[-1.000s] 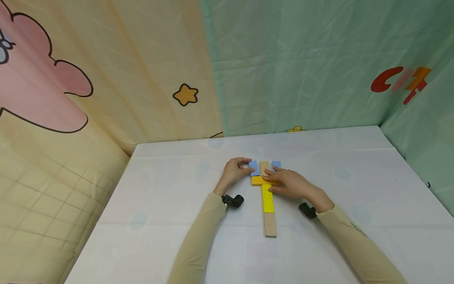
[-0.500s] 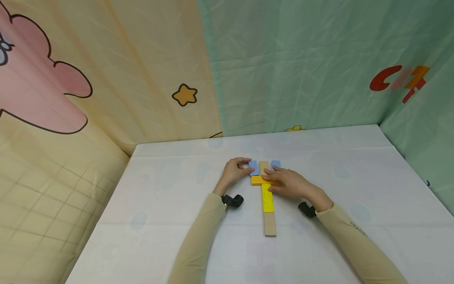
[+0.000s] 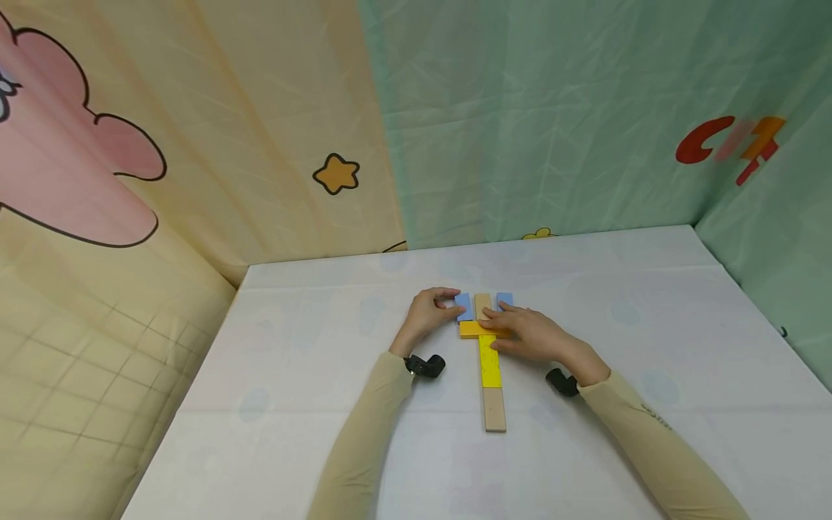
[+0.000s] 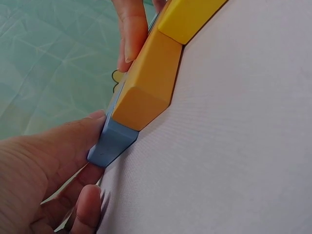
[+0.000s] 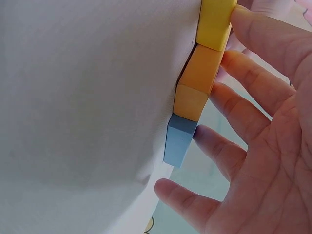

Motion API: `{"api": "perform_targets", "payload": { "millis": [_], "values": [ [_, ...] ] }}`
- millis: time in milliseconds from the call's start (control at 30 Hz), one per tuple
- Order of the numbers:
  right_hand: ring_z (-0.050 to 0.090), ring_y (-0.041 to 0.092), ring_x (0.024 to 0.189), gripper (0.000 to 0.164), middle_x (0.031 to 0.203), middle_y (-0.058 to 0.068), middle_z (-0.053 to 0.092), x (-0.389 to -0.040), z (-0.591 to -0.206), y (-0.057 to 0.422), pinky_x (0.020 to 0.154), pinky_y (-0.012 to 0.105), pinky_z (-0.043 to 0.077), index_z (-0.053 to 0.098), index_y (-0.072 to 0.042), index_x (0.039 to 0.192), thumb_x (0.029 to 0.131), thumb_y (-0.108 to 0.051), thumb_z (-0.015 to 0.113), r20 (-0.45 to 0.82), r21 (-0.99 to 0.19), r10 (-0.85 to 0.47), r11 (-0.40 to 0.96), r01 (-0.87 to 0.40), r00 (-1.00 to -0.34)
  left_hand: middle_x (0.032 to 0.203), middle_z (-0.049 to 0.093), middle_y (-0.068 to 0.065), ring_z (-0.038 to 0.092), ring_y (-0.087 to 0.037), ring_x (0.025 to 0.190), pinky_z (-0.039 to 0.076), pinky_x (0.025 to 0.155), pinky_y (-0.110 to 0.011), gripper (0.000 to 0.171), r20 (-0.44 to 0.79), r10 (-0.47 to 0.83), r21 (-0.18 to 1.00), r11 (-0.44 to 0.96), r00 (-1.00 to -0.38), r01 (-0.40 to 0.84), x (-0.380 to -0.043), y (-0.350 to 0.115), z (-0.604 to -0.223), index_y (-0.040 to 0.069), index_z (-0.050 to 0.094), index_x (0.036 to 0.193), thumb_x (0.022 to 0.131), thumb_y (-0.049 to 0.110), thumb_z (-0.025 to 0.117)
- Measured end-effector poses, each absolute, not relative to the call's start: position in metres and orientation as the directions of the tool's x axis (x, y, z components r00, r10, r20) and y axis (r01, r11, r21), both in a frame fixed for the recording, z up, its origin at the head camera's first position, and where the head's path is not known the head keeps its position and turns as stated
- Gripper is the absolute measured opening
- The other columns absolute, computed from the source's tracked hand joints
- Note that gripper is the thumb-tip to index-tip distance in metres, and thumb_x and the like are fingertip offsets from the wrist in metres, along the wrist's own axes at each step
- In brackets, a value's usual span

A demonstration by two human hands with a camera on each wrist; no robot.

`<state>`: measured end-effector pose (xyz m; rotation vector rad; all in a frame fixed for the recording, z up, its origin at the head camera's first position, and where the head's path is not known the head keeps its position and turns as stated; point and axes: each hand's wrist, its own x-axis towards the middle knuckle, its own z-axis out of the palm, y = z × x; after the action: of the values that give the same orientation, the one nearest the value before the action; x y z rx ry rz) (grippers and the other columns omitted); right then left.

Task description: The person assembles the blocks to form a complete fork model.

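Note:
Flat blocks lie in a cross-like layout on the white tabletop. My left hand [image 3: 427, 312] pinches the left blue block [image 3: 464, 307] between thumb and fingers. In the left wrist view, this blue block [image 4: 113, 142] touches the orange block [image 4: 146, 90]. My right hand [image 3: 536, 336] lies over the right part of the layout. Its spread fingers touch the yellow block [image 5: 213, 22], the orange block [image 5: 197, 73] and the right blue block [image 5: 180, 139] in the right wrist view. A natural wood block [image 3: 482, 303] stands between the two blue ones. The orange block's right end is mostly hidden.
Below the orange block, the yellow block [image 3: 490, 368] runs toward me, ending against another wood block [image 3: 494, 412]. The white-covered table [image 3: 292, 347] extends around the layout. Patterned curtains [image 3: 552, 130] hang behind the table and at its sides.

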<state>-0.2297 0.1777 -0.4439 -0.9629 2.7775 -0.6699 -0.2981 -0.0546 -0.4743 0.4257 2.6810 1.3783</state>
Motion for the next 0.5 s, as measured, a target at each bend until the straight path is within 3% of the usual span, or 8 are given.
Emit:
{"api": "perform_targets", "payload": {
  "millis": [233,500],
  "values": [
    [0.027,0.041,0.134,0.047,0.143,0.010,0.043,-0.2295,-0.4437,0.1773,0.101,0.062,0.025,0.055,-0.010,0.134,0.091,-0.027,0.065,0.023,-0.448,-0.614,0.699,-0.557,-0.789,0.090,0.059,0.002,0.048,-0.015,0.071,0.036,0.059,-0.024,0.038,0.030,0.289,0.808,0.557,-0.957,0.193,-0.2977,-0.0548,-0.4735,0.015,0.069,0.116,0.082,0.029,0.076],
    [0.028,0.041,0.134,0.047,0.142,0.010,0.043,-0.2286,-0.4424,0.1766,0.100,0.063,0.025,0.056,-0.010,0.134,0.091,-0.026,0.065,0.020,-0.449,-0.611,0.702,-0.553,-0.792,0.096,0.062,0.002,0.047,-0.014,0.072,0.036,0.060,-0.024,0.037,0.027,0.289,0.816,0.547,-0.957,0.188,-0.2974,-0.0543,-0.4726,0.014,0.069,0.115,0.082,0.028,0.077]
  ]
}}
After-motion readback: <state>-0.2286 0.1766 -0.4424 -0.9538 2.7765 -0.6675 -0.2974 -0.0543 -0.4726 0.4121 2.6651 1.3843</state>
